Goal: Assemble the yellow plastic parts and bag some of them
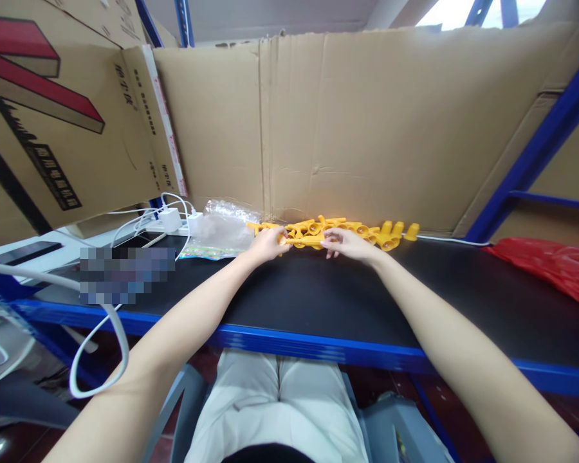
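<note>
Several small yellow plastic parts lie in a loose row at the back of a black table top, against a cardboard wall. Both my arms reach forward to them. My left hand and my right hand each pinch one end of a long yellow piece that lies flat between them. Whether the piece is lifted off the table I cannot tell.
A clear plastic bag lies left of the parts. Further left are white chargers and cables and a dark phone. A red plastic bag lies at the right. Cardboard walls the back; a blue rail edges the front.
</note>
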A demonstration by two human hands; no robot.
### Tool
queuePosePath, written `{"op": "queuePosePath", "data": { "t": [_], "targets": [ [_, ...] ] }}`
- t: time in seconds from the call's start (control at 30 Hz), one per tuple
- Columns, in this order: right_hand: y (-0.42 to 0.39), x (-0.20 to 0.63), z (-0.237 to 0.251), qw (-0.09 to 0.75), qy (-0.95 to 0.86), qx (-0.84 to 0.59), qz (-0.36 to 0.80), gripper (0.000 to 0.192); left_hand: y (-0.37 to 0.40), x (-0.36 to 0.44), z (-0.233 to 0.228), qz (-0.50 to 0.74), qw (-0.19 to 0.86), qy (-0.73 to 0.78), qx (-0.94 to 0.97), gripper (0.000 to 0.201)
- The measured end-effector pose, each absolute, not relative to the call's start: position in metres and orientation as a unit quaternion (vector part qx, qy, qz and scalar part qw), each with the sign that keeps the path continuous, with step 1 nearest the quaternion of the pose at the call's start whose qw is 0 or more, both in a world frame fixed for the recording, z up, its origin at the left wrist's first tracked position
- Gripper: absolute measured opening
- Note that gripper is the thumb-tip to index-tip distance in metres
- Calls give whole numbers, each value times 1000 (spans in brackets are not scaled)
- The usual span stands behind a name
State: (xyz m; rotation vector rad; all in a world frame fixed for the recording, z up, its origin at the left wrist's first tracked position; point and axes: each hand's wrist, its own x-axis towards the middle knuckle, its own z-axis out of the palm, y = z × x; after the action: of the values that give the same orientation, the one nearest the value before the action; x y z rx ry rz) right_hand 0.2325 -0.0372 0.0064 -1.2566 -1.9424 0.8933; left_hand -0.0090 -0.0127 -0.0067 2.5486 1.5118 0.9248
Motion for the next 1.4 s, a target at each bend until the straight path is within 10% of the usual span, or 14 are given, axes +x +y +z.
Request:
{"op": "queuePosePath", "data": {
  "t": [1.4],
  "targets": [
    [-44,221,8,345,-707,-492,373,57,-12,-8,-9,314,25,474,822,31]
  ]
}}
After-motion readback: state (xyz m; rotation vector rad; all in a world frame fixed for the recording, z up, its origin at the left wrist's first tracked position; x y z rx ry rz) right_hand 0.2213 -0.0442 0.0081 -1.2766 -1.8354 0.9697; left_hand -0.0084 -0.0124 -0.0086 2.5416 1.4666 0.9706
